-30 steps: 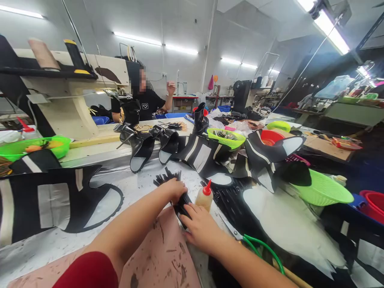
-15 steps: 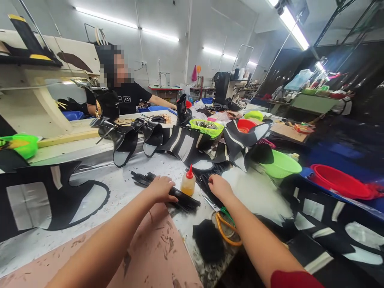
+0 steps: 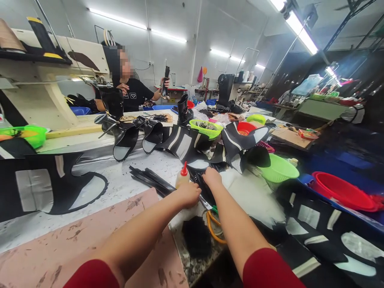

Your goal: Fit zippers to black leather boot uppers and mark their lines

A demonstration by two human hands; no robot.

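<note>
At centre, the left hand (image 3: 190, 195) curls its fingers (whether gripping: indeterminable). At its two o'clock: right hand (image 3: 212, 178), likewise curled, beside black strips (image 3: 207, 191); eleven: bottle (image 3: 181, 178); four: scissors (image 3: 207, 205). Both forearms extend forward.

White tube lights (image 3: 301, 32) glare overhead; the right side is dim, smeared.

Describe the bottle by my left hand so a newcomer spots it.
Start at the pale, black-flecked worktable, then find the pink, dark-smudged sheet on it. Just past that sheet's far corner, behind your left hand, a small translucent bottle stands upright. Its pointed, bright-red nozzle sets it apart from the long, thin black strips beside it.
</note>
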